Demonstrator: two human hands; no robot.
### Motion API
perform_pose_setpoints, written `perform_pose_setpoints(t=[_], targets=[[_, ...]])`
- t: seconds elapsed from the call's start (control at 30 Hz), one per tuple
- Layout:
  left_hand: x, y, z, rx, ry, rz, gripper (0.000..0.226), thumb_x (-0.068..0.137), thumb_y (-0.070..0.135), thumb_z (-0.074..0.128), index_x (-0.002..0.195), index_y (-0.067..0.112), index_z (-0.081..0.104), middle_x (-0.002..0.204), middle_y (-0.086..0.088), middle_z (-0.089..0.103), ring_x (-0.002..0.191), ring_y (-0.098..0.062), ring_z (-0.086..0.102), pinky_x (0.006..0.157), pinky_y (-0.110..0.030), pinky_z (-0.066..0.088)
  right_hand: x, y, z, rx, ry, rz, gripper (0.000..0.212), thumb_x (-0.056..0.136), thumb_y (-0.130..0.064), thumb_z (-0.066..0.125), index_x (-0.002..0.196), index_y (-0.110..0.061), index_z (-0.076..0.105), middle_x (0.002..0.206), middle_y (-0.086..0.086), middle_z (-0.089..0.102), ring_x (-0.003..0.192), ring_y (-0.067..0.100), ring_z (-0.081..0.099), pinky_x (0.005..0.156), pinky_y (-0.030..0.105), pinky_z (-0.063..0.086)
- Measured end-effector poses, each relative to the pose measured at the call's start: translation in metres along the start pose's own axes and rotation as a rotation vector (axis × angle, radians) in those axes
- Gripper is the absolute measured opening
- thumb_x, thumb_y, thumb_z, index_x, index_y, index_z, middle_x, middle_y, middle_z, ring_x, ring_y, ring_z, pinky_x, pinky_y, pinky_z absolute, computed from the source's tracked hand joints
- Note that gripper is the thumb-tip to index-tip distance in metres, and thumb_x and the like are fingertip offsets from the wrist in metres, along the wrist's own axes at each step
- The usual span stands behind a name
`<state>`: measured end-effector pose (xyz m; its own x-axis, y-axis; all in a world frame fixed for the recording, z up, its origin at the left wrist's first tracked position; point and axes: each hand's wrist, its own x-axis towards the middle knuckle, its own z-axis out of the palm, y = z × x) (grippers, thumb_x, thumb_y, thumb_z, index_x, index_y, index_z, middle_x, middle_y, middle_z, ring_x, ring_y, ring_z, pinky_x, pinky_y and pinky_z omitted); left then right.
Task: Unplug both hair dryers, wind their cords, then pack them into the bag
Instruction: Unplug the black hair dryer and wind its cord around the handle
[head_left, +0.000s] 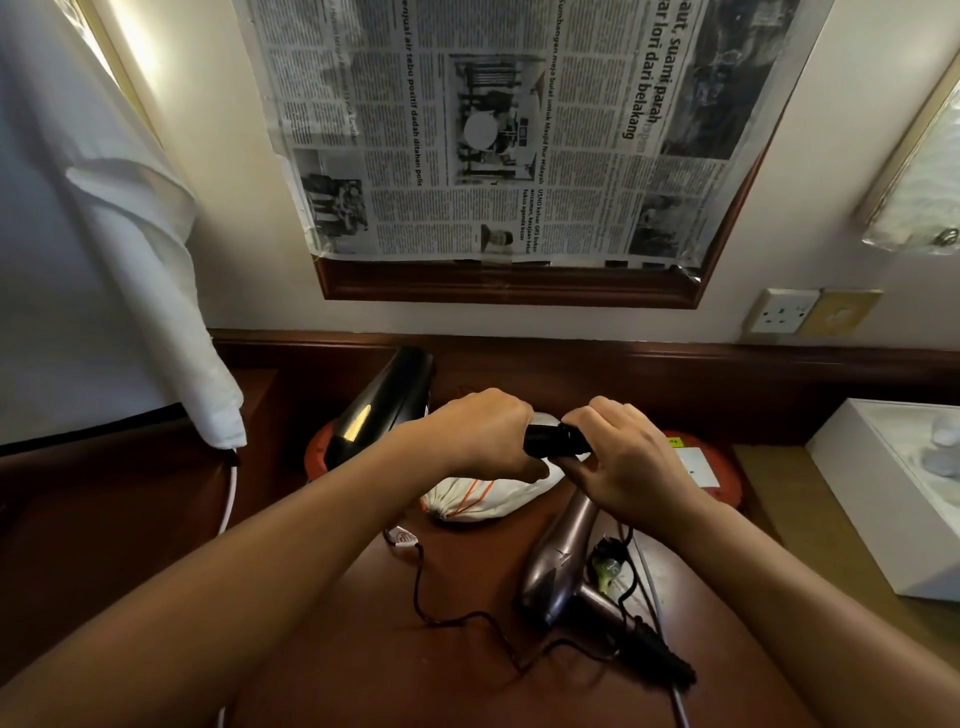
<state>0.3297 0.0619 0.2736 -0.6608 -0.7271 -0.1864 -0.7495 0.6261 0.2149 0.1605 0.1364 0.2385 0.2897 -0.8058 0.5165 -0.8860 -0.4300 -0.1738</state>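
— What is laid out on the dark wooden tabletop?

— A glossy black hair dryer is seen at the back left, its handle held level by both hands. The left hand is curled round the handle's near end, and the right hand is wrapped over its other end. A bronze hair dryer is laid nearer, nozzle toward the hands, its handle angled to the lower right. A thin black cord is trailed loose across the wood.

— And the bag?

— A white drawstring bag with orange cord is lain just under the hands, bunched. What is inside cannot be told. A white box is set at the right edge; its contents are blurred.
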Motion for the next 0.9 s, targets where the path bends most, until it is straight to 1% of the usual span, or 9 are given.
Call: perform_pose_setpoints(t=[0.1,0.17,0.27,0.4,0.47,0.57,0.67,0.77,0.9], targets=[[-0.005,-0.002,-0.004,-0.062,-0.001,0.048,0.038,0.079,0.056,0.067,0.091,0.026,0.048,0.082,0.007,0.057,0.074,-0.013,0.057,0.065,-0.031,0.049,0.001,0.006,-0.003,0.024,0.057,-0.025,0.027,0.07,-0.014,0.081,0.089,-0.004,0.064,0.074,0.005,0.057,0.059,0.019,0.049,0.053,0.029,0.039],[-0.014,-0.003,-0.008,-0.114,0.068,0.058,0.045,0.08,0.063,0.06,0.103,0.026,0.048,0.088,0.007,0.061,0.078,-0.012,0.059,0.07,-0.033,0.052,0.001,0.008,-0.005,0.039,0.083,-0.035,0.027,0.072,-0.014,0.081,0.091,-0.003,0.065,0.075,0.006,0.057,0.061,0.019,0.049,0.053,0.029,0.04],[-0.031,-0.01,-0.016,-0.158,0.34,0.016,0.051,0.084,0.065,0.053,0.119,0.028,0.05,0.105,0.008,0.061,0.097,-0.01,0.056,0.084,-0.029,0.046,0.0,0.01,-0.008,0.057,0.106,-0.031,0.027,0.075,-0.019,0.073,0.094,-0.002,0.065,0.077,0.006,0.058,0.064,0.02,0.052,0.055,0.029,0.042],[-0.053,-0.026,-0.017,-0.251,0.769,-0.106,0.039,0.089,0.049,0.057,0.117,0.022,0.056,0.114,0.002,0.059,0.114,-0.016,0.048,0.096,-0.033,0.036,0.001,0.016,-0.007,0.058,0.124,-0.003,0.028,0.074,-0.016,0.075,0.095,0.0,0.065,0.079,0.008,0.06,0.067,0.023,0.056,0.058,0.034,0.048],[-0.059,-0.038,-0.012,-0.401,0.84,-0.271,0.036,0.089,0.04,0.06,0.119,0.021,0.055,0.12,0.0,0.056,0.119,-0.017,0.045,0.094,-0.03,0.035,0.001,0.018,-0.006,0.06,0.138,0.012,0.03,0.071,-0.01,0.08,0.094,0.001,0.065,0.079,0.008,0.06,0.068,0.024,0.057,0.059,0.035,0.05],[-0.065,-0.06,-0.001,-0.752,0.811,-0.485,0.042,0.09,0.036,0.062,0.128,0.026,0.049,0.137,0.0,0.048,0.125,-0.013,0.041,0.093,-0.028,0.036,0.0,0.021,-0.005,0.068,0.153,0.024,0.033,0.066,-0.005,0.084,0.092,0.002,0.065,0.078,0.009,0.06,0.067,0.023,0.057,0.058,0.033,0.05],[-0.071,-0.074,0.007,-1.198,0.704,-0.54,0.05,0.09,0.037,0.063,0.135,0.029,0.044,0.137,-0.004,0.049,0.122,-0.023,0.05,0.096,-0.039,0.046,0.0,0.022,-0.002,0.071,0.162,0.028,0.033,0.065,-0.004,0.085,0.091,0.002,0.065,0.077,0.009,0.06,0.067,0.021,0.055,0.059,0.029,0.047],[-0.072,-0.075,0.012,-1.309,0.545,-0.537,0.056,0.088,0.04,0.061,0.14,0.032,0.04,0.129,-0.006,0.052,0.115,-0.027,0.053,0.093,-0.039,0.045,0.0,0.021,0.001,0.075,0.151,0.031,0.033,0.065,-0.005,0.085,0.092,0.002,0.065,0.078,0.009,0.06,0.067,0.021,0.055,0.058,0.031,0.047],[-0.07,-0.076,0.021,-1.498,0.362,-0.519,0.083,0.066,0.049,0.076,0.14,0.035,0.04,0.126,-0.01,0.056,0.107,-0.032,0.062,0.088,-0.046,0.054,-0.002,0.021,0.006,0.053,0.139,0.023,0.034,0.065,-0.005,0.084,0.092,0.002,0.065,0.077,0.01,0.06,0.066,0.025,0.057,0.058,0.034,0.049]])
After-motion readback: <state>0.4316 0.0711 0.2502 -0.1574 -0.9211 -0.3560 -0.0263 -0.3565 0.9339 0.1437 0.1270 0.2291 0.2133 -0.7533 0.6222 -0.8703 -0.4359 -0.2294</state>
